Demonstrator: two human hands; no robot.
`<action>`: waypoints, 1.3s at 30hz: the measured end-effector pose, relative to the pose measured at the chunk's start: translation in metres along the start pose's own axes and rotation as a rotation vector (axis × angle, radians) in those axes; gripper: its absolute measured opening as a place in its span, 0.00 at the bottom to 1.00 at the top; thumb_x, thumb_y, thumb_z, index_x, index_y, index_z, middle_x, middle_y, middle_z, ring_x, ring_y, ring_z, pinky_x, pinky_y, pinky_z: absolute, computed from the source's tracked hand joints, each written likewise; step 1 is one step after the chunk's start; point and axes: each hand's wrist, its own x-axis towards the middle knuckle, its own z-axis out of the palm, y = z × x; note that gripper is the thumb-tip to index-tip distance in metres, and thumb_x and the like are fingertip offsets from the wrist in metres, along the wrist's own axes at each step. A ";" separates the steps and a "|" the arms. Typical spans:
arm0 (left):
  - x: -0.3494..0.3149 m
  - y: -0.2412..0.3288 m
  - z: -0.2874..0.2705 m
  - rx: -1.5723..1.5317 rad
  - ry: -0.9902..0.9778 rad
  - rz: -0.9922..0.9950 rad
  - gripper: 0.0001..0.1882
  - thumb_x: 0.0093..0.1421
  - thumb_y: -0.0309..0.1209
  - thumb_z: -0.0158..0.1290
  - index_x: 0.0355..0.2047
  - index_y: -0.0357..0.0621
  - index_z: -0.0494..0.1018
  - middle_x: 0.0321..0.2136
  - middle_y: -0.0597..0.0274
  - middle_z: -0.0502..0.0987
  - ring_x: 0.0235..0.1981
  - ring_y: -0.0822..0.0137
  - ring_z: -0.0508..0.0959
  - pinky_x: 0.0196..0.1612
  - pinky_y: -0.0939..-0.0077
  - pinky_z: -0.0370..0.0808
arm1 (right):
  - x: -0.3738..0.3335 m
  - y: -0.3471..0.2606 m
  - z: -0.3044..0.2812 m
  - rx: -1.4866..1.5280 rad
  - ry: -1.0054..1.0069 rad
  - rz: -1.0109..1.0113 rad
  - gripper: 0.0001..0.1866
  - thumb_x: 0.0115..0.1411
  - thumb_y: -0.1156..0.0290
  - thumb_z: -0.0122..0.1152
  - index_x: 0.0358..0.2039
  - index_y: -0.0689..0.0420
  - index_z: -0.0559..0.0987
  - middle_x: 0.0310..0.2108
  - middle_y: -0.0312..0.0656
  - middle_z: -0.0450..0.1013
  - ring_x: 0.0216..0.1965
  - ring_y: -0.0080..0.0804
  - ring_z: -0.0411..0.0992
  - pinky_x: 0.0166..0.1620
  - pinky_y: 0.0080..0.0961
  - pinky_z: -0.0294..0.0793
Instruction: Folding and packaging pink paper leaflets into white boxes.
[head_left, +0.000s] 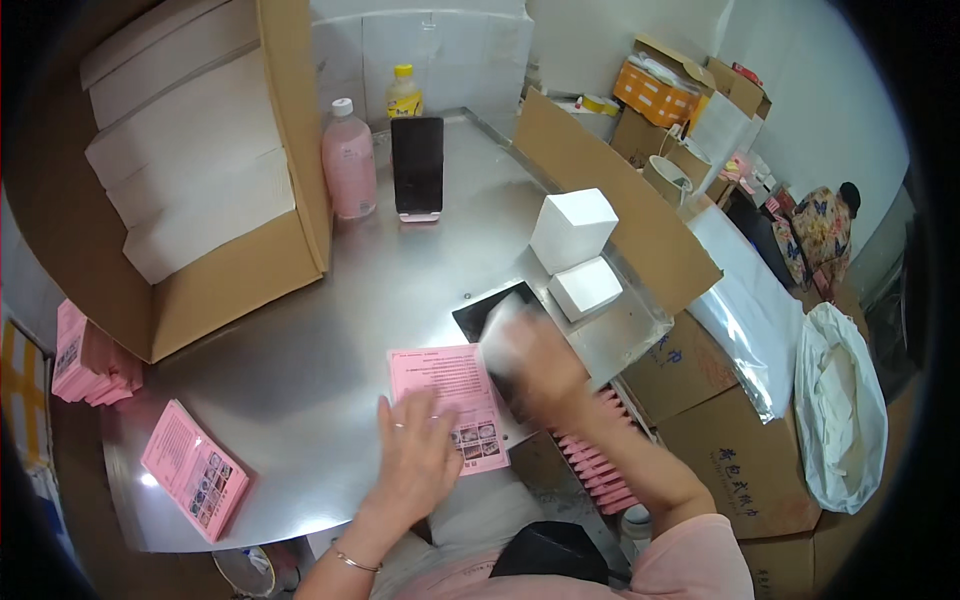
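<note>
A pink printed leaflet (440, 385) lies flat on the steel table (300, 380) in front of me. My left hand (415, 460) rests on its lower edge with fingers spread, pressing it down. My right hand (535, 365) is blurred with motion at the leaflet's right edge, over a dark glossy sachet (485, 312); whether it grips the sachet I cannot tell. A row of pink packets (595, 460) stands just right of my right forearm.
A stack of pink leaflets (195, 482) sits at the near left. Two white boxes (575, 250) stand at the right. A pink bottle (349, 160), a yellow-capped bottle (403, 92) and a propped phone (417, 165) stand behind. A big carton (230, 280) holds white boxes at the left.
</note>
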 end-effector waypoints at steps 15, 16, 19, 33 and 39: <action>0.002 0.002 -0.008 0.165 -0.041 -0.272 0.33 0.49 0.49 0.59 0.55 0.49 0.73 0.55 0.46 0.67 0.55 0.39 0.64 0.56 0.45 0.59 | 0.029 0.002 -0.010 -0.460 -0.236 0.407 0.15 0.52 0.75 0.57 0.41 0.64 0.73 0.36 0.48 0.71 0.40 0.45 0.71 0.46 0.44 0.68; 0.007 0.005 -0.005 0.205 -0.016 -0.324 0.31 0.49 0.48 0.59 0.54 0.51 0.73 0.52 0.47 0.69 0.50 0.42 0.66 0.52 0.47 0.61 | 0.026 0.029 -0.019 -0.567 -0.146 0.414 0.17 0.56 0.70 0.58 0.44 0.65 0.73 0.34 0.47 0.70 0.40 0.43 0.69 0.45 0.43 0.66; 0.015 0.011 -0.001 0.221 0.057 -0.266 0.28 0.50 0.47 0.59 0.50 0.52 0.75 0.50 0.50 0.69 0.44 0.46 0.66 0.48 0.53 0.62 | -0.006 0.081 -0.010 -0.633 -0.146 0.445 0.10 0.58 0.67 0.60 0.36 0.60 0.78 0.32 0.44 0.69 0.39 0.41 0.68 0.44 0.42 0.65; 0.011 0.013 0.000 0.060 0.004 -0.017 0.21 0.57 0.40 0.58 0.44 0.38 0.73 0.41 0.51 0.73 0.37 0.55 0.73 0.33 0.61 0.70 | -0.013 0.101 -0.018 -0.284 -0.037 0.522 0.07 0.54 0.71 0.60 0.31 0.58 0.82 0.30 0.43 0.69 0.37 0.42 0.68 0.38 0.41 0.66; 0.008 0.012 0.004 0.022 0.083 -0.021 0.19 0.54 0.34 0.58 0.42 0.35 0.73 0.41 0.47 0.72 0.36 0.53 0.74 0.35 0.59 0.70 | -0.016 0.101 -0.020 -0.273 0.021 0.436 0.09 0.53 0.77 0.58 0.35 0.61 0.82 0.28 0.48 0.69 0.34 0.45 0.68 0.38 0.40 0.68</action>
